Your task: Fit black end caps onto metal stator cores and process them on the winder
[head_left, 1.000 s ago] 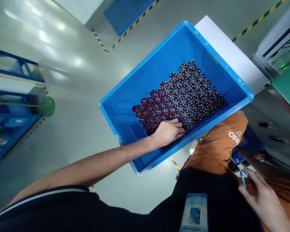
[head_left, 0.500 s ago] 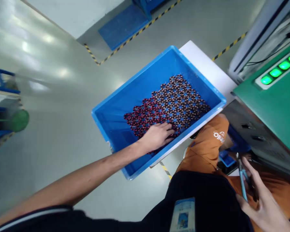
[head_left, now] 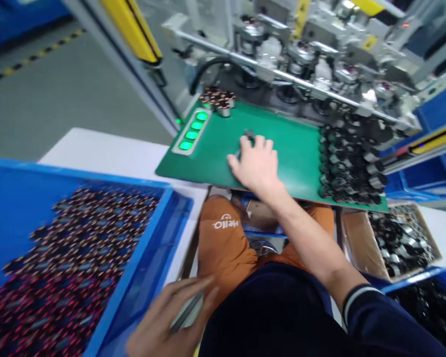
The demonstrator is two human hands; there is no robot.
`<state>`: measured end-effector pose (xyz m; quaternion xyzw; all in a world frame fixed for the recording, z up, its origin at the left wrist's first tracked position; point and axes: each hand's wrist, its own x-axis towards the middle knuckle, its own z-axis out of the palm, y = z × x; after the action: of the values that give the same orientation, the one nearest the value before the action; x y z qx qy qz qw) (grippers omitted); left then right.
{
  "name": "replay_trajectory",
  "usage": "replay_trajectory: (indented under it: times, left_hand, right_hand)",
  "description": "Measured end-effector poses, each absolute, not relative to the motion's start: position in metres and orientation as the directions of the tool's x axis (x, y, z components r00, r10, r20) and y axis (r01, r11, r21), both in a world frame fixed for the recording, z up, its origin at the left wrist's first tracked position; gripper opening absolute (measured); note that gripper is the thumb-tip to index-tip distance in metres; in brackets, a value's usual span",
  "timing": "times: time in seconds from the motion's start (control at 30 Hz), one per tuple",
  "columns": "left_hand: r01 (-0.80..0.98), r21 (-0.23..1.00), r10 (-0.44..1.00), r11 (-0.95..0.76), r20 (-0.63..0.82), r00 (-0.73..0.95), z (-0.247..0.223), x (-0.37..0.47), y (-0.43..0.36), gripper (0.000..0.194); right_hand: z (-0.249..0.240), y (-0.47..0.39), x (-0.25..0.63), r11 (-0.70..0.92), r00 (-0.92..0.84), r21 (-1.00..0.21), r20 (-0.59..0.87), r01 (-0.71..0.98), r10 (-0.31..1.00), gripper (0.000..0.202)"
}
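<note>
My right hand (head_left: 258,163) lies palm down on the green mat (head_left: 290,148), fingers stretched forward and thumb spread. A small dark forked tip (head_left: 249,134) pokes out past its index finger; it may be the jaws of the pliers, whose rest would be under the hand. Low in the view, my left hand (head_left: 174,317) is smeared by motion beside the blue bin. A thin dark grey strip (head_left: 186,313) shows between its thumb and fingers; whether it is held I cannot tell. Rows of copper-wound coils (head_left: 96,233) fill part of the blue bin (head_left: 134,277).
Several coils with grey bases (head_left: 223,104) stand at the mat's back left, beside a lit green button panel (head_left: 191,131). Dark cylindrical parts (head_left: 349,163) crowd its right end. Machine fixtures (head_left: 301,64) run along the back. A cardboard box of parts (head_left: 401,243) is at right.
My view has swung from the blue bin to the green mat. My left hand has left the coils. My right hand, which held blue-handled pliers near my lap, now rests on the mat.
</note>
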<state>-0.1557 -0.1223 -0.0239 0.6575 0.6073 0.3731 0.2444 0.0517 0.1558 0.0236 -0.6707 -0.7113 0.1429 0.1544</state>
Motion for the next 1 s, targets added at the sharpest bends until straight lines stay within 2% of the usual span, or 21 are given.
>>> replay_trajectory:
  times: [0.07,0.13,0.2,0.23,0.3,0.33,0.37,0.43,0.5,0.6,0.67,0.77,0.9,1.0]
  left_hand:
    - [0.529,0.777,0.938,-0.341,0.314,0.144,-0.020,-0.105,-0.110,0.022]
    - [0.444,0.755,0.876,-0.482,0.407,0.258,-0.014,-0.058,-0.103,0.020]
    - [0.360,0.749,0.825,-0.556,0.446,0.346,-0.009,-0.025,-0.103,0.016]
    - [0.319,0.746,0.799,-0.584,0.458,0.390,-0.009,-0.015,-0.104,0.017]
    - [0.257,0.736,0.739,-0.626,0.456,0.495,-0.012,-0.007,-0.108,0.019]
    - [0.236,0.726,0.703,-0.646,0.446,0.554,-0.015,-0.009,-0.109,0.018]
    - [0.222,0.716,0.668,-0.662,0.430,0.608,-0.019,-0.013,-0.109,0.018]
    - [0.198,0.711,0.614,-0.675,0.394,0.684,-0.029,-0.021,-0.103,0.017]
    - [0.185,0.728,0.602,-0.660,0.365,0.710,-0.035,-0.026,-0.089,0.013]
    - [0.209,0.710,0.636,-0.672,0.410,0.653,-0.028,-0.015,-0.053,0.010]
    - [0.272,0.693,0.695,-0.668,0.450,0.561,-0.015,0.002,-0.021,0.012]
    - [0.303,0.760,0.797,-0.574,0.435,0.418,-0.001,0.034,0.028,0.017]
    - [0.321,0.789,0.828,-0.524,0.385,0.407,-0.010,0.073,0.076,0.027]
    - [0.317,0.802,0.831,-0.506,0.355,0.429,-0.027,0.090,0.090,0.028]
  right_hand:
    - [0.036,0.138,0.048,0.161,-0.164,-0.436,0.032,0.886,0.986,0.068]
    - [0.047,0.097,0.065,0.316,-0.300,-0.483,0.112,0.816,0.947,0.069]
    - [0.053,0.041,0.107,0.415,-0.374,-0.553,0.193,0.722,0.907,0.061]
    - [0.054,0.010,0.137,0.413,-0.354,-0.596,0.221,0.688,0.909,0.056]
    - [0.053,-0.056,0.209,0.249,-0.144,-0.642,0.212,0.726,0.967,0.049]
    - [0.053,-0.091,0.248,0.067,0.054,-0.595,0.184,0.801,0.981,0.046]
    - [0.053,-0.127,0.286,-0.165,0.277,-0.501,0.156,0.849,0.948,0.044]
    - [0.055,-0.199,0.353,-0.472,0.574,-0.407,0.173,0.782,0.801,0.049]
    - [0.054,-0.265,0.398,-0.676,0.753,-0.342,0.196,0.653,0.628,0.048]
    - [0.042,-0.329,0.421,-0.793,0.855,-0.321,0.206,0.518,0.475,0.041]
    - [0.032,-0.341,0.412,-0.780,0.854,-0.349,0.227,0.520,0.468,0.043]
    - [0.022,-0.314,0.377,-0.653,0.778,-0.428,0.268,0.624,0.568,0.047]
    - [0.036,-0.218,0.315,-0.392,0.559,-0.500,0.239,0.772,0.794,0.039]
    - [0.060,-0.129,0.278,-0.277,0.402,-0.478,0.182,0.834,0.897,0.035]
